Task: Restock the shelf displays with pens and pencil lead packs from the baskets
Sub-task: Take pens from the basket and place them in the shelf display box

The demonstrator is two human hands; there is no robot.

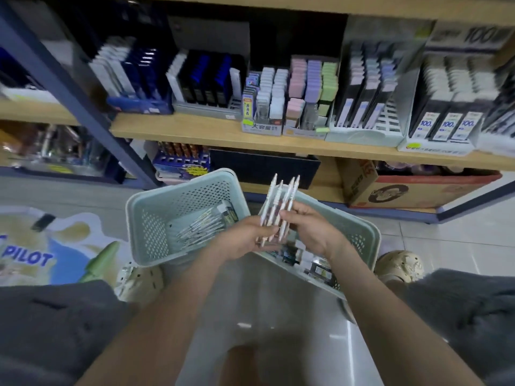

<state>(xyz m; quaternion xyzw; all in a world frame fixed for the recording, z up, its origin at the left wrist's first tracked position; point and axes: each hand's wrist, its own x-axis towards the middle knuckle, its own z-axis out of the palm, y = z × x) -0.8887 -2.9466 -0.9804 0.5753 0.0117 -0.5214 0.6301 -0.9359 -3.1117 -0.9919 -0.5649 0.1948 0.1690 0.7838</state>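
Note:
Both hands hold a bunch of white pens (279, 203) upright above two pale green perforated baskets on the floor. My left hand (245, 236) grips the lower ends of the pens. My right hand (309, 227) closes on them from the right side. The left basket (156, 218) holds more white pens (199, 232) and a dark pack. The right basket (362, 232) holds small packs, partly hidden under my hands. On the wooden shelf (211, 135) stand displays of lead packs (298, 87) and dark pen boxes (206, 79).
A cardboard box (390, 188) and a dark bin (264, 168) sit on the bottom shelf. A blue metal upright (69, 87) slants at the left. A floor sticker reading PILOT (28, 257) lies left. My knees and light shoes flank the baskets.

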